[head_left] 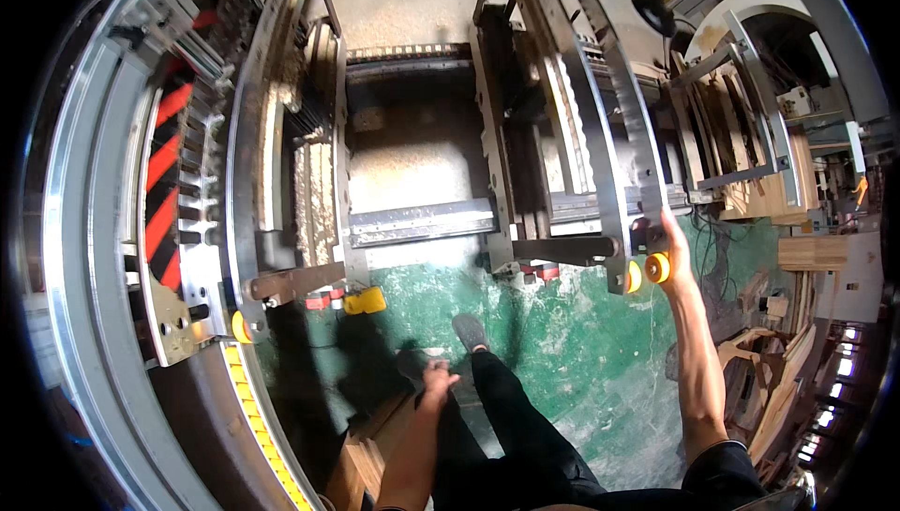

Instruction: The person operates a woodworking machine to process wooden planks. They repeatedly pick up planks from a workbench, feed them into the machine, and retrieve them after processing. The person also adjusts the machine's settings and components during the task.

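Observation:
My right hand (679, 253) is at the near end of a long grey metal rail (640, 127), closed around its edge beside a yellow roller (658, 267). Some of its fingers are hidden behind the rail end. A second rail (589, 117) runs alongside on the left, with another yellow roller (633, 277) at its tip. My left hand (438, 381) hangs low over the green floor, holding nothing, its fingers loosely apart. It is nearest to my legs and a stack of wooden boards (364, 466).
A large machine frame (422, 220) spans ahead, dusted with wood shavings. On the left stand a red-and-black striped guard (162, 187) and a yellow roller strip (258, 422). Wooden parts (755, 361) lie at the right, near loose cables (717, 244). A yellow pedal (365, 301) sits on the floor.

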A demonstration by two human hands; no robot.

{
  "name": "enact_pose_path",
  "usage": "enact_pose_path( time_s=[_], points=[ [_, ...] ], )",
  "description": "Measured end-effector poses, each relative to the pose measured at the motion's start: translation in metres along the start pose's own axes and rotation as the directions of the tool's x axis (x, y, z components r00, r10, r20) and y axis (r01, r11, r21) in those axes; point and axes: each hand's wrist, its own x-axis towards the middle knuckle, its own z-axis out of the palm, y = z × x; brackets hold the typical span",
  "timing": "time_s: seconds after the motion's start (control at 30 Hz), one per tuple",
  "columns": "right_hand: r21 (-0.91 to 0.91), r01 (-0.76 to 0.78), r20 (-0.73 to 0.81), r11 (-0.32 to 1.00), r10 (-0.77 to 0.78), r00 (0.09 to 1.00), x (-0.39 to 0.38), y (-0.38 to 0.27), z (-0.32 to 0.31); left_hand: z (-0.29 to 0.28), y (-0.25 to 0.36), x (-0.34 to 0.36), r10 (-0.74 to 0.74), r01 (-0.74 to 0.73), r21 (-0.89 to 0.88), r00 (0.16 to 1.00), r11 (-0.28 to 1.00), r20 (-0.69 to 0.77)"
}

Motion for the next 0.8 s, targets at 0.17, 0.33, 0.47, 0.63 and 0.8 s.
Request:
enact_pose_path(
  time_s=[0.17, 0.33, 0.47, 0.63, 0.8],
  points=[
    [-0.062, -0.003, -0.007, 0.998, 0.002, 1.0, -0.008, 0.002, 0.02, 0.017, 0.011, -0.033, 0.026, -0.033, -0.1, 0.997, 0.994, -0.07],
    [-0.151, 0.081, 0.011, 0.985, -0.08, 0.997, -0.01, 0.008, 0.036, -0.014, 0.055, -0.068, 0.157, -0.16, -0.034, 0.985, 0.987, -0.067],
    [-0.312, 0.153, 0.026, 0.938, -0.153, 0.988, -0.006, 0.02, 0.036, -0.043, 0.102, -0.12, 0.131, -0.141, -0.067, 0.982, 0.988, -0.138],
    [-0.349, 0.21, 0.053, 0.913, -0.205, 0.977, -0.014, 0.021, 0.055, -0.095, 0.097, -0.144, 0.18, -0.204, -0.108, 0.964, 0.973, -0.198],
    [-0.444, 0.236, 0.152, 0.865, -0.187, 0.971, -0.003, 0.032, 0.072, -0.13, 0.059, -0.18, 0.464, -0.388, 0.351, 0.871, 0.852, -0.163]
  ],
)
